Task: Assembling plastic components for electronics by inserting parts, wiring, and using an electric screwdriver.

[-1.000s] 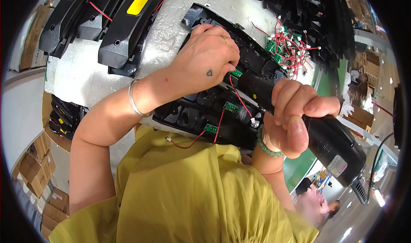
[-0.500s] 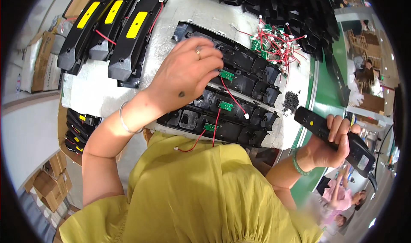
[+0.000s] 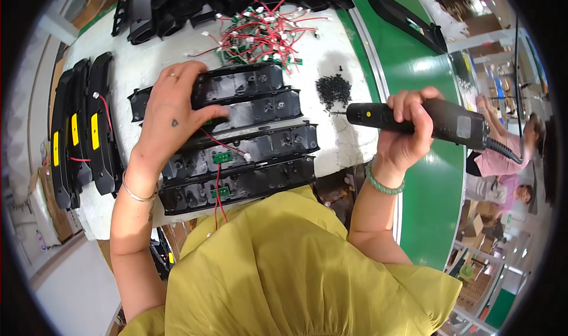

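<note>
My right hand (image 3: 408, 129) is wrapped round a black corded electric screwdriver (image 3: 452, 121). Its thin bit points left, just beside a heap of small black screws (image 3: 333, 91). Over the left part of several long black plastic housings (image 3: 266, 139), laid in parallel rows, is my left hand (image 3: 168, 114). Its thumb is stretched away from the fingers, and no object shows in it. The fingertips reach the far housings, partly hidden. Small green circuit boards (image 3: 222, 157) with red wires sit inside the nearer housings. A wire with a white plug (image 3: 247, 156) comes out from under the left hand.
A tangle of red-wired circuit boards (image 3: 260, 37) lies beyond the housings. Closed black housings with yellow labels (image 3: 94, 132) stand at the left, more at the back. A green bench strip (image 3: 435, 176) runs along the right, bearing a black housing (image 3: 408, 19). People sit farther right.
My view has swung to the right. The screwdriver has come to the screw heap, its bit now at the heap's edge. My left hand stays over the housings, its thumb now stretched out.
</note>
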`<state>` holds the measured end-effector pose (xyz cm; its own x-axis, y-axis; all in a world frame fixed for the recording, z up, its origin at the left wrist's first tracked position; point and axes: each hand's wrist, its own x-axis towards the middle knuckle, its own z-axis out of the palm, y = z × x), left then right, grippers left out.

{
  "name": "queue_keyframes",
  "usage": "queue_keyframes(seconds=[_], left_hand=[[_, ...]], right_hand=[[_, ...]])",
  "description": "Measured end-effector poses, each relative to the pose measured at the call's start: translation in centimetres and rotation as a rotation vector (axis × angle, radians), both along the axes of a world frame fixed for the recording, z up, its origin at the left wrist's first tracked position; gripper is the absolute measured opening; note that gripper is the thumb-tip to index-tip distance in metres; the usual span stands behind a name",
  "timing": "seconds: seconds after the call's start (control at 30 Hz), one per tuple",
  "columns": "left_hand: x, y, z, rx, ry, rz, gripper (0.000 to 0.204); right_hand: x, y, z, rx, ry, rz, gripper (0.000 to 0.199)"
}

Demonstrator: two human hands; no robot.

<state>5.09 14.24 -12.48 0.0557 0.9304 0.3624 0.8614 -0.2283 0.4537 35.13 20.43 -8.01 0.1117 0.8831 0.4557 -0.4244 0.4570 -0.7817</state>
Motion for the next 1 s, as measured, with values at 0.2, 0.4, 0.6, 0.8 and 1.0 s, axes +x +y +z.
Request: queue_keyframes(seconds=[0.2, 0.4, 0.6, 0.8, 1.0], left_hand=[[1.0, -0.7, -1.5, -0.099, -0.002, 0.056, 0.069], [2.1, -1.9, -1.3, -0.127, -0.027, 0.047, 0.07], [3.9, -0.2, 1.3, 0.031, 0.053, -0.101, 0.041], [10.0, 5.8, 0.3, 0.175, -0.001, -0.43, 0.019], [11.4, 6.8, 0.1, 0.211, -0.111, -0.524, 0.011]], right_hand=[[0.4, 1.3, -0.7, -0.026, 0.027, -0.048, 0.025], [-0.5, 2.2, -2.2, -0.097, -0.029, -0.059, 0.022], [-0.4, 2.0, -1.6, -0.036, 0.026, -0.005, 0.024], [-0.6, 0.7, 0.8, 0.09, 0.048, 0.101, 0.026], [0.1, -0.1, 2.0, 0.155, 0.068, 0.153, 0.029]])
